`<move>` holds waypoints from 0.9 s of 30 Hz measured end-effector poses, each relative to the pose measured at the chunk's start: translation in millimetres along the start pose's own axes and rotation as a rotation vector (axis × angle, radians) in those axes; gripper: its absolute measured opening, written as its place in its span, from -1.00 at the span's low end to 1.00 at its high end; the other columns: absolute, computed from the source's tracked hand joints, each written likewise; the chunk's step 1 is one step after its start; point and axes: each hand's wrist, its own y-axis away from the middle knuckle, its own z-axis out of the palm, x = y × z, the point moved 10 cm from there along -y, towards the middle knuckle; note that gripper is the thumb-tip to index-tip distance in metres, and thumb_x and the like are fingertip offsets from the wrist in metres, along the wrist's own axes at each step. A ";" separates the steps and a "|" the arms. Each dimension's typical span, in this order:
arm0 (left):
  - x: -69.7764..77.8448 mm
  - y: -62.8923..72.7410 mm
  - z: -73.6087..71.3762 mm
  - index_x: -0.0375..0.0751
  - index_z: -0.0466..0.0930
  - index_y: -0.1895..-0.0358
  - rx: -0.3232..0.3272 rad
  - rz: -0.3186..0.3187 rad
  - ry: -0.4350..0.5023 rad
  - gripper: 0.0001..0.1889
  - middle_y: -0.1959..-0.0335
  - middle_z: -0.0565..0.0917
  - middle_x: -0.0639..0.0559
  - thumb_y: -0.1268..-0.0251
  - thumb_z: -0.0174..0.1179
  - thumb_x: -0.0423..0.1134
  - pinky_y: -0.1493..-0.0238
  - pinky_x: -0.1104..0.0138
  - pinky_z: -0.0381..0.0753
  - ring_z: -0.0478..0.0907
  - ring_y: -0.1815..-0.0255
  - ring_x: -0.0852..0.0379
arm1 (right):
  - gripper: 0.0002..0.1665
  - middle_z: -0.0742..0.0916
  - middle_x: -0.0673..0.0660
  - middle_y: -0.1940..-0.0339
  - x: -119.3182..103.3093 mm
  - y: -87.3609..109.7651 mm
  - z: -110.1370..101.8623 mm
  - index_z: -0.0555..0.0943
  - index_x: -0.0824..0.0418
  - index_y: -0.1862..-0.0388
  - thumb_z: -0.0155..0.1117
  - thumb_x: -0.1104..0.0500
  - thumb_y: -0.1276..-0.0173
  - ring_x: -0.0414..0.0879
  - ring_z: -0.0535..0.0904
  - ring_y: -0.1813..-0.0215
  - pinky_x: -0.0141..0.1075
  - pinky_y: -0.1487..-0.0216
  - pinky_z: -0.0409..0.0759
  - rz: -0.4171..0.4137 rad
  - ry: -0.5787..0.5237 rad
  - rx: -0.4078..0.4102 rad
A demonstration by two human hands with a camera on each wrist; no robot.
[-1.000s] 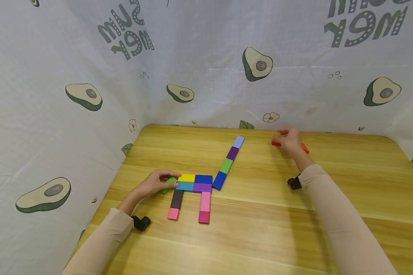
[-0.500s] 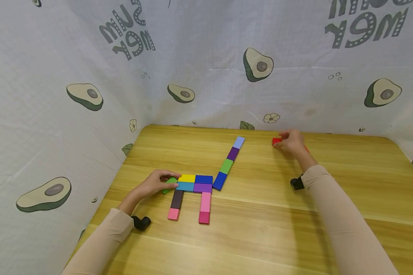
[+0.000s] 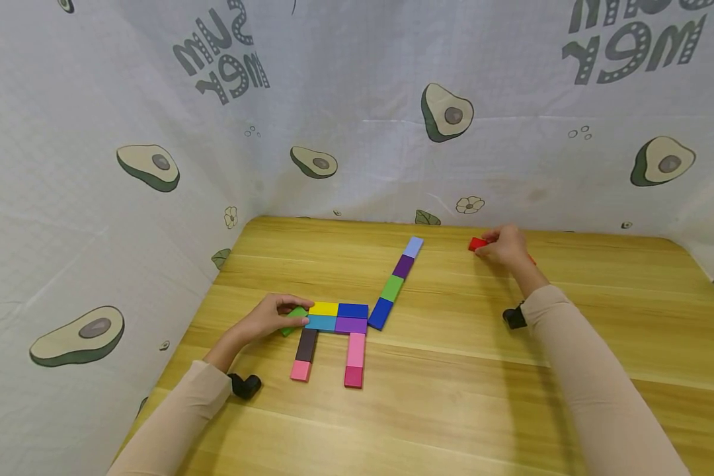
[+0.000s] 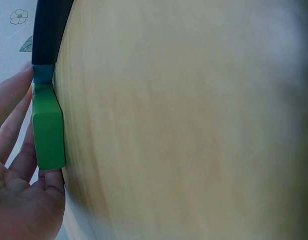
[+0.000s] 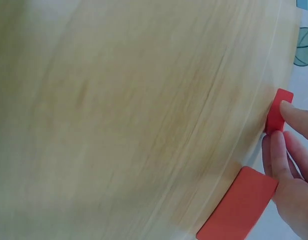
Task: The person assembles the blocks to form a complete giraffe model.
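Observation:
In the head view my left hand (image 3: 272,316) curls round a green block (image 3: 291,324), with its fingertips at the left ends of a yellow block (image 3: 323,309) and a light blue block (image 3: 321,322). The left wrist view shows the same green block (image 4: 49,137) with fingers behind it. My right hand (image 3: 504,246), at the back of the table, pinches a small red block (image 3: 476,244). Thumb and fingers meet on this red block (image 5: 277,112) in the right wrist view. An orange-red block (image 5: 238,205) lies on the table beside that hand, mostly hidden in the head view.
A dark blue block (image 3: 353,311) and a purple block (image 3: 351,325) adjoin the yellow and light blue ones. Two rows run down from them, ending in a pink block (image 3: 300,370) and a crimson block (image 3: 354,377). A slanted row rises to a lavender block (image 3: 413,247). A patterned curtain (image 3: 357,99) hangs behind.
My right hand has lowered its fingers onto the red block, which now sits between thumb and fingers and has turned slightly. The left hand has stayed in place.

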 end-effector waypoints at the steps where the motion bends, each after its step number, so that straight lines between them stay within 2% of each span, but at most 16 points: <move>1: 0.1 -0.1 0.1 -0.21 0.65 -0.19 0.000 0.001 0.002 -0.58 -0.13 0.67 -0.06 -0.28 0.39 -0.20 -0.28 0.06 0.47 0.52 -0.21 -0.06 | -0.55 0.57 0.54 -0.05 -0.4 0.1 0.6 0.54 0.63 -0.07 0.39 0.36 -0.29 0.35 0.42 -0.09 0.11 -0.14 0.48 0.003 -0.003 0.000; 12: -0.8 -0.9 0.1 -0.21 0.65 -0.19 0.002 -0.006 0.009 -0.58 -0.14 0.66 -0.06 -0.28 0.39 -0.21 -0.32 0.06 0.43 0.51 -0.24 -0.06 | -0.54 0.61 0.55 -0.06 -6.1 -3.3 12.9 0.56 0.63 -0.07 0.41 0.35 -0.28 0.36 0.46 -0.12 0.10 -0.18 0.48 -0.005 -0.023 0.028; 19: -1.0 -2.3 0.0 -0.20 0.66 -0.18 0.001 0.001 0.010 -0.59 -0.13 0.67 -0.06 -0.28 0.39 -0.21 -0.30 0.07 0.45 0.52 -0.21 -0.05 | -0.52 0.60 0.55 -0.10 -7.5 -3.6 22.1 0.56 0.60 -0.11 0.41 0.36 -0.28 0.34 0.47 -0.16 0.08 -0.24 0.46 0.036 -0.107 0.024; 27: -1.1 -0.8 -0.2 -0.22 0.65 -0.19 -0.004 0.005 0.009 -0.58 -0.14 0.66 -0.07 -0.29 0.38 -0.21 -0.30 0.07 0.45 0.52 -0.22 -0.05 | -0.51 0.61 0.51 -0.13 -5.9 -5.7 29.8 0.58 0.55 -0.14 0.44 0.34 -0.27 0.28 0.48 -0.18 -0.06 -0.19 0.51 0.084 -0.190 0.035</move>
